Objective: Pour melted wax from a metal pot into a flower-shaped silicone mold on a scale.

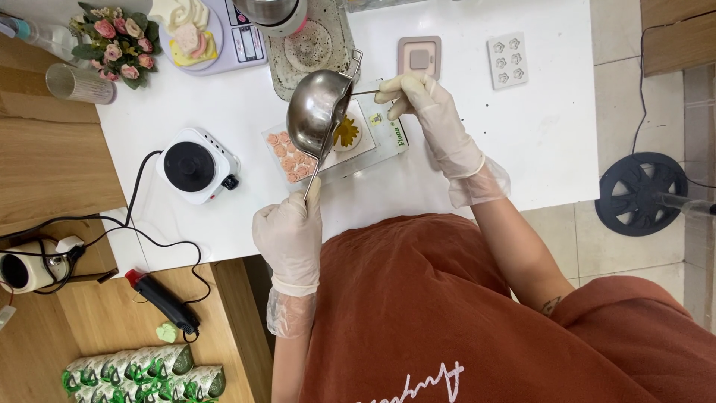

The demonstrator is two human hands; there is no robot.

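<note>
My left hand (289,233), in a thin clear glove, grips the long handle of a small steel melting pot (316,110). The pot is tilted over a white mould (356,134) that holds a yellow-brown flower shape. My right hand (426,103), also gloved, pinches a thin metal stick whose tip reaches toward the pot's rim. Beside the mould, under the pot, lies a clear tray of several pink flower pieces (292,158). Both rest on a small scale (388,134) on the white table (537,134).
A small white electric hotplate (195,166) stands left of the pot, its cord running to the wooden bench. Behind are a kitchen scale (240,37) with a plate, a pink flower bouquet (118,41), a glass (78,83), a square pink mould (419,57) and a white flower mould (507,60).
</note>
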